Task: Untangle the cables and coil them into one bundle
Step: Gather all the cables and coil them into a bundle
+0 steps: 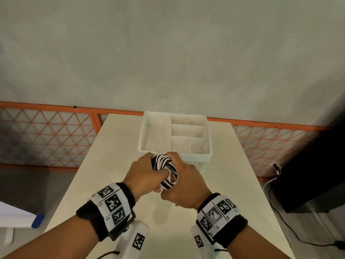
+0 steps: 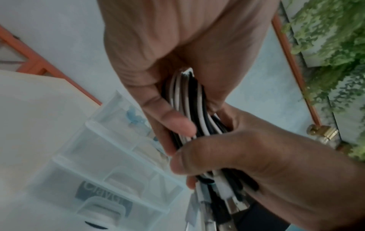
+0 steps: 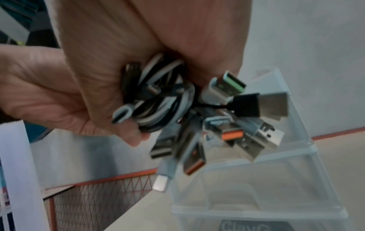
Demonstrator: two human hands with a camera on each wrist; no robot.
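Note:
A coil of black and white cables hangs above the cream table, just in front of the white box. My left hand grips its left side, with the thumb lying across the strands. My right hand grips the right and lower side. In the left wrist view the strands run between my thumb and fingers. In the right wrist view the coil sits in my curled fingers, and several loose USB plugs stick out below it.
A white plastic organiser box with several empty compartments stands at the table's far end, right behind my hands. An orange mesh fence runs behind the table. A black unit with cords stands to the right.

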